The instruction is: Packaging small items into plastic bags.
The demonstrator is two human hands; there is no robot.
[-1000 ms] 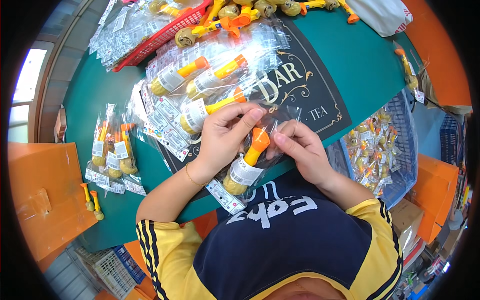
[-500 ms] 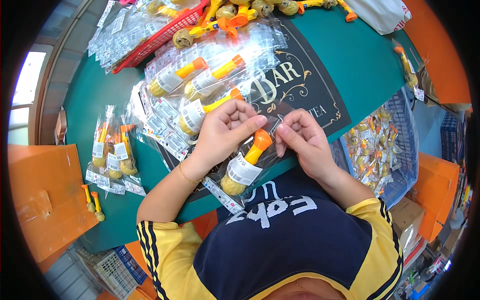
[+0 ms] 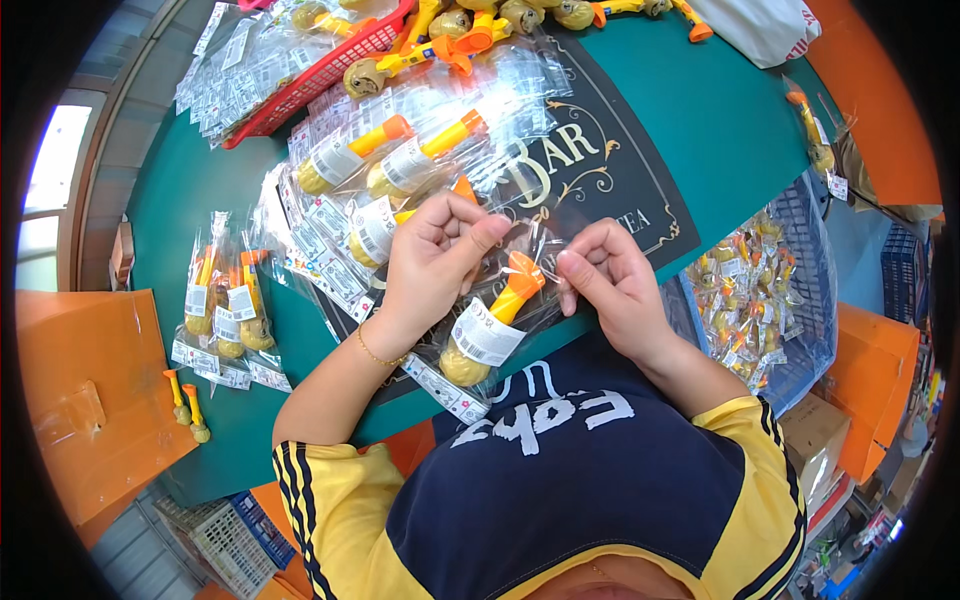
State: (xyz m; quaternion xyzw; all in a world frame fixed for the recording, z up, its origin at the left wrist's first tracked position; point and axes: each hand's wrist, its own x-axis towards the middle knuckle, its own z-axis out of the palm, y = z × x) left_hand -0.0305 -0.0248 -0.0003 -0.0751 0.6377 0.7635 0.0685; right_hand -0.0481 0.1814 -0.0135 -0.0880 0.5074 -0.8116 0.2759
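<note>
A clear plastic bag (image 3: 540,240) hangs between my hands. Inside it is a toy (image 3: 484,338) with a gold ball-shaped end, a yellow handle and an orange tip, wrapped in a white label. The gold end points toward me, at the table's near edge. My left hand (image 3: 440,250) is closed, thumb and forefinger pinching the bag's upper left. My right hand (image 3: 610,275) pinches the opposite side of the bag's mouth. Beyond my left hand lie several bagged toys (image 3: 398,165) of the same kind, partly overlapping; my left hand hides part of the nearest one.
A black printed mat (image 3: 650,190) lies on the green table (image 3: 720,130). At the far left stands a red basket (image 3: 330,75) with flat bags beside it and loose toys (image 3: 470,40) to its right. More bagged toys (image 3: 228,310) lie left. A blue crate (image 3: 815,300) of bagged toys stands right.
My left hand has shifted slightly left and its thumb has drawn away from the toy's orange tip. The bag's mouth now spreads wider over that tip. My right hand has barely moved.
</note>
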